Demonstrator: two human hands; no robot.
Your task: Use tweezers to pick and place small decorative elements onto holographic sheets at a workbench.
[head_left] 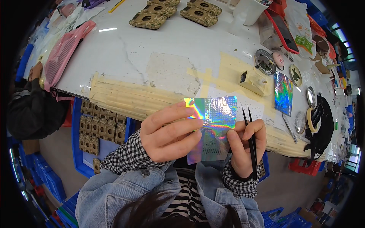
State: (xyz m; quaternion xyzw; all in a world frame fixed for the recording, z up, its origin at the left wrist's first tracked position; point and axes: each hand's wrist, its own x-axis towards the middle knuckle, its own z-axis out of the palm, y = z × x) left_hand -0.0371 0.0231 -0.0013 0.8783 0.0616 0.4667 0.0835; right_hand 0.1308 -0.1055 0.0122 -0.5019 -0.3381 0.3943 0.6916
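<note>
A shiny holographic sticker sheet (220,110) with rows of small marks is held up in front of me, above the near edge of the table. My left hand (167,133) grips its left side, fingers across the front. My right hand (247,146) pinches the sheet's right edge between thumb and fingers. That same hand also holds black tweezers (252,146), their two tips pointing up and standing apart with nothing between them. Beneath the sheet lies white paper with small dots (253,106). The sheet's lower part hangs in front of my chest.
Camouflage-patterned housings (148,20) lie at the far side. More sit in a blue crate (77,152) below the table's left edge. To the right are another holographic sheet (283,95), a metal dish (265,62) and a tape roll (312,119). A person's sleeve (36,110) shows at left.
</note>
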